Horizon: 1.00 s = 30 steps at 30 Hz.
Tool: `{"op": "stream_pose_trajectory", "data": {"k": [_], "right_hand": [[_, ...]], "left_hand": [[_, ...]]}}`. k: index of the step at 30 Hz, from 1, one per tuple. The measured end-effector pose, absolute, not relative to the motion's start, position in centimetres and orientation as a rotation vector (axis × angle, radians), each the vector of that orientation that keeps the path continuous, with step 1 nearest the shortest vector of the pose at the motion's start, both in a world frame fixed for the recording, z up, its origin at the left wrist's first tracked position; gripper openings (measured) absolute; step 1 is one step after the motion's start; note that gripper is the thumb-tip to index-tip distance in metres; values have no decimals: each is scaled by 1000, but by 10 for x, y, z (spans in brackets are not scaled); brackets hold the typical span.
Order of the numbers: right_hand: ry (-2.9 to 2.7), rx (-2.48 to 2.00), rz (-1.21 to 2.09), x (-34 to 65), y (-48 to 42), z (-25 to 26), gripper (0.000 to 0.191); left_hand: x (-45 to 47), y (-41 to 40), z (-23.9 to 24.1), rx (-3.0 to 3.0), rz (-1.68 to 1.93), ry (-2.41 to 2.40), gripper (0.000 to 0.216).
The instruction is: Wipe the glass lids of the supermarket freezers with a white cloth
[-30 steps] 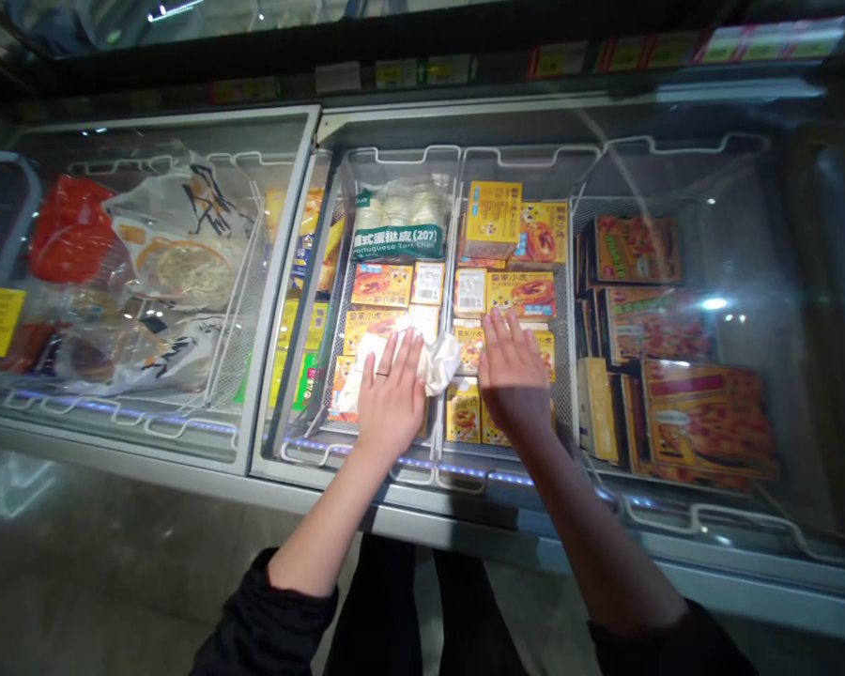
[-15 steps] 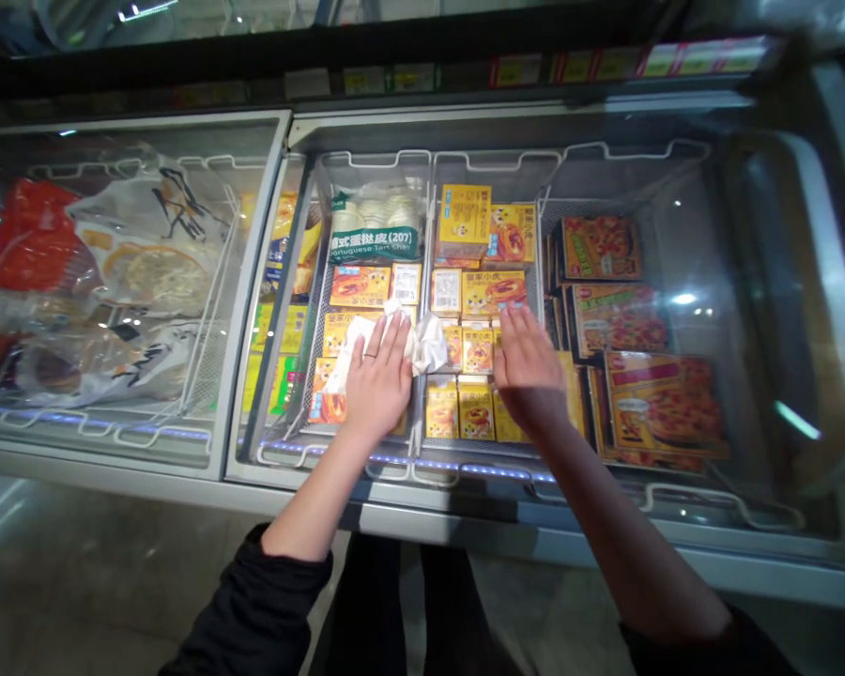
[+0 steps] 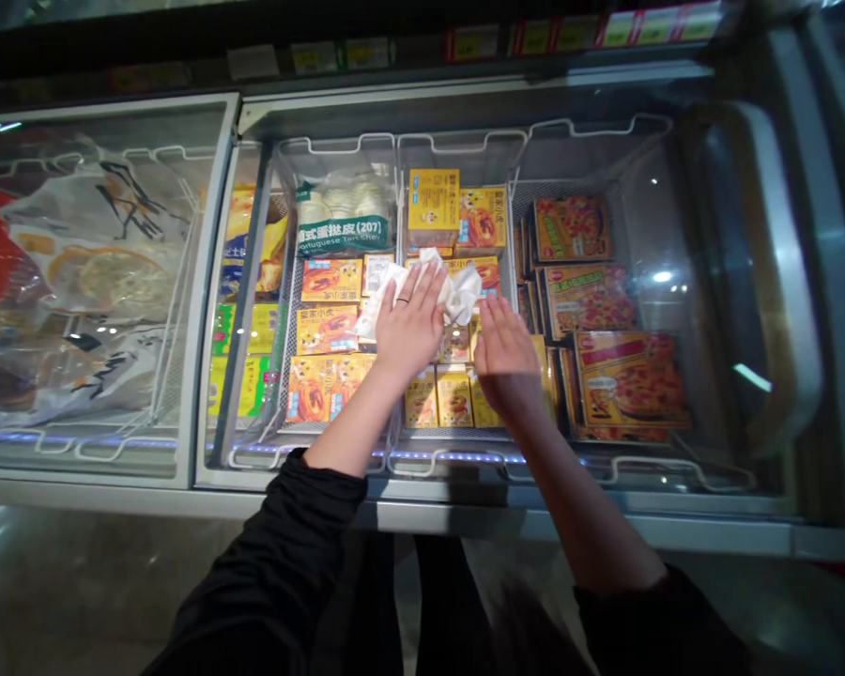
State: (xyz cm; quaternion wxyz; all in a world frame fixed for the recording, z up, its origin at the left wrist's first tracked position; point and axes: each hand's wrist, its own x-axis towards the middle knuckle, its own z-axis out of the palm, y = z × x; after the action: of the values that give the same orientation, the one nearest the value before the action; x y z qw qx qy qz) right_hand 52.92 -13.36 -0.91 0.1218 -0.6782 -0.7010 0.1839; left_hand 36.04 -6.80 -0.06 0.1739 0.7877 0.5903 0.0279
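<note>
My left hand [image 3: 412,324] is laid over a crumpled white wiping cloth [image 3: 463,293], pressing it against the freezer's clear glass lid [image 3: 648,225]. Its fingers are stretched forward, with a ring on one of them, and part of the cloth sticks out on both sides. Just to the right, my right hand [image 3: 507,361] rests on the same glass, fingers straight and close together, with no object visible in it. Under the glass, yellow egg tart boxes [image 3: 328,329] sit in wire baskets, below a bag of tart shells [image 3: 343,221].
Pizza boxes [image 3: 634,376] are stacked in the right basket. A curved pale handle [image 3: 781,263] stands at the lid's right side. The left compartment holds bagged food [image 3: 105,253]. Price tags [image 3: 471,42] line the back edge, and the freezer's front rim [image 3: 465,516] runs before my legs.
My left hand and the cloth have slid right and slightly away from me across the glass, nearer my right hand. The whole view has shifted, so the freezer appears further left.
</note>
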Motion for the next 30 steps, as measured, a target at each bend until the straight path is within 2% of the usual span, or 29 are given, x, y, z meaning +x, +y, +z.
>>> {"op": "stream_pose_trajectory", "data": {"k": [6, 11, 16, 22, 30], "right_hand": [[-2023, -1838, 555, 542, -135, -5, 65], [-1981, -1906, 424, 571, -145, -12, 61], [-2012, -2034, 404, 579, -152, -11, 60], [-2008, -2036, 448, 576, -150, -4, 59], [-2020, -2015, 502, 579, -153, -2, 61]], "left_hand": [[339, -107, 8, 2209, 11, 1795, 63], [372, -146, 12, 2210, 38, 1781, 74], [421, -109, 6, 2291, 0, 1531, 63], [418, -71, 2, 2313, 57, 1567, 60], [411, -150, 15, 2242, -88, 1676, 63]]}}
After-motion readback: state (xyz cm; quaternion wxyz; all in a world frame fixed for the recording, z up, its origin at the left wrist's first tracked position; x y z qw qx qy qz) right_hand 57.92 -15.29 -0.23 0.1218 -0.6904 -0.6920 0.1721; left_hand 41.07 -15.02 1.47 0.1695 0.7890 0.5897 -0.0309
